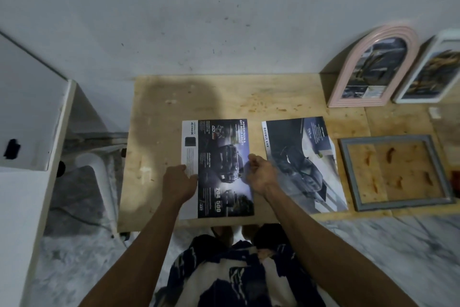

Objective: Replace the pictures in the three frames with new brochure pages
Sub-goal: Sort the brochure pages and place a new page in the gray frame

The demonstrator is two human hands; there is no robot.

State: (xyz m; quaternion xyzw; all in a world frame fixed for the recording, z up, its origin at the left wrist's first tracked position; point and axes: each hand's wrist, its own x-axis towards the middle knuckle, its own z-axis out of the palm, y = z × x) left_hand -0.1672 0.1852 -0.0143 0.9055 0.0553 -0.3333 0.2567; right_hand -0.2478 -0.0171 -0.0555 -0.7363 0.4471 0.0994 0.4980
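Patterned dark-and-white shirt (239,272) nearest the lens, cut off at bottom edge. Left hand (178,183) flat on white margin of glossy brochure page (219,167), fingers straight, pressing it to plywood desk (159,112). Right hand (263,174) at the page's right edge, fingers loosely curled; grip on the paper cannot be told. Second page (302,162) alongside, marked DOUBLE CAB. Grey rectangular frame (395,172) lying empty. Pink arched frame (373,65) and white frame (428,72) leaning on wall, the latter cropped.
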